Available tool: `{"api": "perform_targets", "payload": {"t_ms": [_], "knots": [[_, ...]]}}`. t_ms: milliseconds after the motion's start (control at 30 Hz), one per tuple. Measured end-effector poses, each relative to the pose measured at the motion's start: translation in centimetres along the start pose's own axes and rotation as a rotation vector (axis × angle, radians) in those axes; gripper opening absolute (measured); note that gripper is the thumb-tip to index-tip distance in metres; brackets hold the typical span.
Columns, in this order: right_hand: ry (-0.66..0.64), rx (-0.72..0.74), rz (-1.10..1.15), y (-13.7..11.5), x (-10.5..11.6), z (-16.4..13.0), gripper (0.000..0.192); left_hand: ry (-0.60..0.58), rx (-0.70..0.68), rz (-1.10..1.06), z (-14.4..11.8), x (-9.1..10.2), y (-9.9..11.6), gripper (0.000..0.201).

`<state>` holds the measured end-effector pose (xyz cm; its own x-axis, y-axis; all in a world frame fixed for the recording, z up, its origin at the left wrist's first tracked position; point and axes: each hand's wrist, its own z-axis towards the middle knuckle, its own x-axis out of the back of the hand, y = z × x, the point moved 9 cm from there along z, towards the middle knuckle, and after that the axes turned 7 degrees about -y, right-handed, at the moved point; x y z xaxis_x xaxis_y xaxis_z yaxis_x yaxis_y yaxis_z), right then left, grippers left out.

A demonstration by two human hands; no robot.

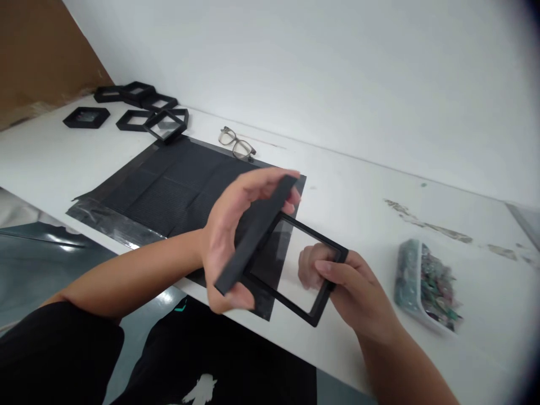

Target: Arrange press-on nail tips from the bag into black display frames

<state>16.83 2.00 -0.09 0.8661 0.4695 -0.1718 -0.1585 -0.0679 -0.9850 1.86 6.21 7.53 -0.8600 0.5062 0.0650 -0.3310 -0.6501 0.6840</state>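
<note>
Frames come first on my screen: a cluster of small black frames (pixel 135 107) lies on the white table (pixel 371 185) at the far left, well beyond the black mat's (pixel 164 191) far corner, one of them tilted up on the mat's far edge. A pair of glasses (pixel 237 144) rests on the table just past the mat's far right edge. Over the mat's near right corner I see the left hand (pixel 236 247), forearm bare below a black sleeve (pixel 54 354), clamped around the upper half of a black hinged frame case (pixel 287 256); the thumb sits under the near end and the fingers curl over the far end, holding that half raised on edge. The lower half, with a clear film window, stretches rightward off the mat's corner, and the right hand (pixel 358 292) pinches its right edge, thumb on top, with fingers visible through the film beneath. The case hangs above the table, not resting on it. Well to the right of the mat, a small clear tray (pixel 422 287) of greenish and pinkish bits sits on the table, apart from both hands.
</note>
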Motion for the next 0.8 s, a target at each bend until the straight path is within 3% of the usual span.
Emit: {"api": "perform_targets", "payload": {"t_ms": [100, 200, 433, 633, 800], "knots": [[-0.050, -0.022, 0.000, 0.2, -0.5, 0.0, 0.031, 0.107, -0.099, -0.075, 0.1, 0.6, 0.8, 0.083], [-0.093, -0.033, 0.017, 0.2, -0.9, -0.2, 0.023, 0.163, -0.079, -0.106, 0.1, 0.5, 0.4, 0.082], [-0.307, 0.001, 0.107, -0.1, -3.3, -0.6, 0.043, 0.116, -0.111, -0.192, -0.3, -0.3, -0.2, 0.081], [-0.324, 0.044, 0.112, -0.3, -3.6, -0.8, 0.047, 0.074, -0.122, -0.212, -0.6, -0.5, -0.3, 0.081], [-0.354, 0.062, 0.085, -0.7, -3.8, -1.0, 0.041, 0.121, -0.093, -0.233, -0.8, -0.6, -0.6, 0.084]]}}
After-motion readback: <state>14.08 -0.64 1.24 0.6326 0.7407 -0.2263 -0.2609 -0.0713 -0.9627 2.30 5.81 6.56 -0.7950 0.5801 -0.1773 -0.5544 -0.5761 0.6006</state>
